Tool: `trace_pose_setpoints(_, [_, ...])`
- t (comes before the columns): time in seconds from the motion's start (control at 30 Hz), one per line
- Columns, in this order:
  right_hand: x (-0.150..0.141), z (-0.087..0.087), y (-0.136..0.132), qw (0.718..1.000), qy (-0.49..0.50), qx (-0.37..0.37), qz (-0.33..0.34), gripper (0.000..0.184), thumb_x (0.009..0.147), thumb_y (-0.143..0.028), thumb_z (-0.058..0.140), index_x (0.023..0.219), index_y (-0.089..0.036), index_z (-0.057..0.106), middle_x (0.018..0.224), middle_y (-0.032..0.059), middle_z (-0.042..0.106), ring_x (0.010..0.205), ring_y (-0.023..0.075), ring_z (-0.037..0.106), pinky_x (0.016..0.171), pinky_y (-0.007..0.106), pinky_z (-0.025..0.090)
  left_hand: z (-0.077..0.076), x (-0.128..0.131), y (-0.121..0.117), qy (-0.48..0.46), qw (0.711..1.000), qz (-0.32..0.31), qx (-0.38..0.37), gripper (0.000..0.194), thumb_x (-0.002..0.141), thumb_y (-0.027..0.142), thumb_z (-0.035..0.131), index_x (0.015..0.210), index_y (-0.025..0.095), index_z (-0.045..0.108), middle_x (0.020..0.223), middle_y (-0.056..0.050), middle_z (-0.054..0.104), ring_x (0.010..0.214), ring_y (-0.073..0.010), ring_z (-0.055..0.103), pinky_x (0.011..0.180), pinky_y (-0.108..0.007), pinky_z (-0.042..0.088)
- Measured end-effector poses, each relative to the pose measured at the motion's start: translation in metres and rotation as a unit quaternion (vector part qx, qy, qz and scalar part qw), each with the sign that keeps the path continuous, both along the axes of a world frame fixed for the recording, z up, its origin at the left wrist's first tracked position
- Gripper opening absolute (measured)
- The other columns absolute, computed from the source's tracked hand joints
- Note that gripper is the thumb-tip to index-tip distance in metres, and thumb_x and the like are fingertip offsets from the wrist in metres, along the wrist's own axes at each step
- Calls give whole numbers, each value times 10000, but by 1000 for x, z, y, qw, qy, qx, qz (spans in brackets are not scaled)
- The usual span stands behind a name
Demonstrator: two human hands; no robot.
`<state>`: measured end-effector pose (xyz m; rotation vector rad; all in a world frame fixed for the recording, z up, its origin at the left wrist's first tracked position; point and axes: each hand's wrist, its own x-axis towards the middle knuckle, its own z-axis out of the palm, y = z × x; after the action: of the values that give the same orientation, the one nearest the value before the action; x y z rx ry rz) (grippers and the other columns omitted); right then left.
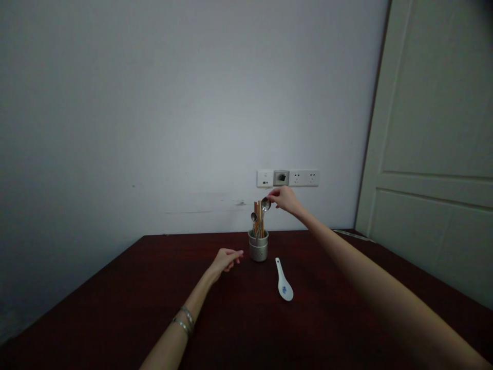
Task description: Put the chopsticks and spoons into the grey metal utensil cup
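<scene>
I have the right hand (284, 199) above the holder (258, 251), thumb and fingers clamped on the bowl of a metal spoon (266, 204), with its handle running down toward the holder's mouth. How deep the handle sits, and whether it is on its way in or out, I cannot tell from here. A bundle of chopsticks (259, 220) and a small spoon (253, 217), its bowl uppermost, already stand in the holder, while a white spoon (285, 289) lies outside it on the table (154, 277). The metal spoon looks shiny, with a rounded bowl held up beside the chopstick tops. The holder is upright, a silvery-grey cylinder with a raised band and small holes low in its side. The white spoon rests just to the right of the holder and nearer to me, its handle pointing away and a blue mark in its bowl. I have the left hand (225, 260) low over the table, just left of the holder and apart from it, fingers loosely curled with nothing visible in them; whether thumb and finger meet, I cannot tell.
</scene>
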<state>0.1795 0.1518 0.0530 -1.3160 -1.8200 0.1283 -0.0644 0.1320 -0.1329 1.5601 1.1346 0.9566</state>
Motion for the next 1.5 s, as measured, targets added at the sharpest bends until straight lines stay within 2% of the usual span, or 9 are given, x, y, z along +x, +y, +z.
trace_pose_setpoints(0.13, [-8, 13, 13, 995, -72, 52, -54, 218, 750, -253, 527, 785, -110, 688, 710, 81, 668, 614, 129, 588, 603, 211, 439, -14, -14, 8, -19, 999, 28, -13, 526, 611, 580, 570, 762, 78, 617, 567, 5, 512, 341, -19, 281, 323, -181, 136])
trace_pose_setpoints(0.27, [-17, 9, 19, 986, -133, 60, -75, 208, 762, -239, 518, 806, -134, 692, 800, 98, 677, 776, 155, 594, 699, 216, 405, -17, -19, 10, -35, 999, 28, -9, 527, 619, 586, 557, 755, 79, 615, 540, 18, 488, 340, -18, 274, 326, -177, 129])
trace_pose_setpoints(0.57, [-34, -30, 24, 977, -207, -27, -55, 211, 776, -249, 494, 808, -149, 677, 806, 85, 671, 732, 135, 589, 619, 188, 386, -21, -23, 13, -54, 998, 24, -13, 522, 607, 583, 570, 728, 76, 610, 510, 24, 478, 339, -15, 265, 341, -186, 128])
trace_pose_setpoints(0.87, [-40, -65, 30, 972, -220, -70, -35, 178, 759, -228, 523, 801, -137, 669, 834, 104, 667, 803, 162, 602, 685, 202, 406, -20, -20, 11, -34, 999, 39, -4, 530, 600, 599, 560, 719, 84, 607, 498, 28, 469, 342, -20, 261, 343, -192, 135])
trace_pose_setpoints(1.27, [-39, -71, 29, 965, -233, -90, -74, 228, 756, -154, 454, 866, -140, 654, 910, 134, 646, 842, 198, 599, 656, 234, 413, -23, -21, 15, -30, 999, 25, -4, 520, 617, 585, 555, 716, 78, 609, 502, 24, 478, 338, -20, 276, 338, -186, 139])
trace_pose_setpoints(1.5, [-36, -69, 27, 962, -244, -94, -77, 218, 754, -176, 471, 870, -153, 653, 937, 130, 642, 858, 202, 591, 664, 235, 412, -20, -21, 12, -26, 999, 29, -10, 530, 605, 597, 556, 699, 78, 609, 483, 31, 461, 333, -20, 271, 340, -190, 132])
